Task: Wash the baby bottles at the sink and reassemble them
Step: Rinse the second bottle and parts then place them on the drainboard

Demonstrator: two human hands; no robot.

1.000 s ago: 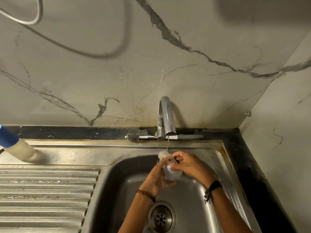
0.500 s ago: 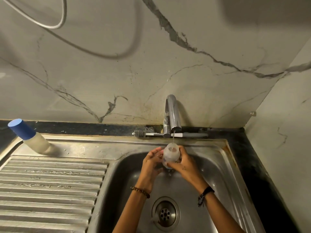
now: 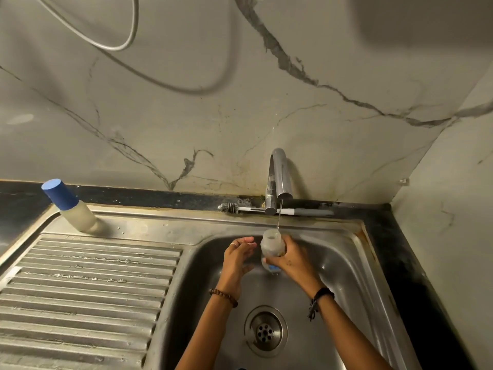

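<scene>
A grey hose (image 3: 128, 36) loops across the veined marble wall (image 3: 346, 76) above the black counter (image 3: 400, 252).

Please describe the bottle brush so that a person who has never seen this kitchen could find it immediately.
Find the steel sink and its curved chrome tap at the back wall. The bottle brush lies flat on the ledge behind the tap's base, along the wall. Its dark bristle head points left and its grey handle right; nothing else there is long and thin.

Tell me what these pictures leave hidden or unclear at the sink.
- Baby bottle: lower body covered by the right hand, head view.
- Water level inside: translucent wall, unreadable.
- Bottle brush: middle hidden behind the tap.
- Blue-capped bottle: contents unclear.
</scene>
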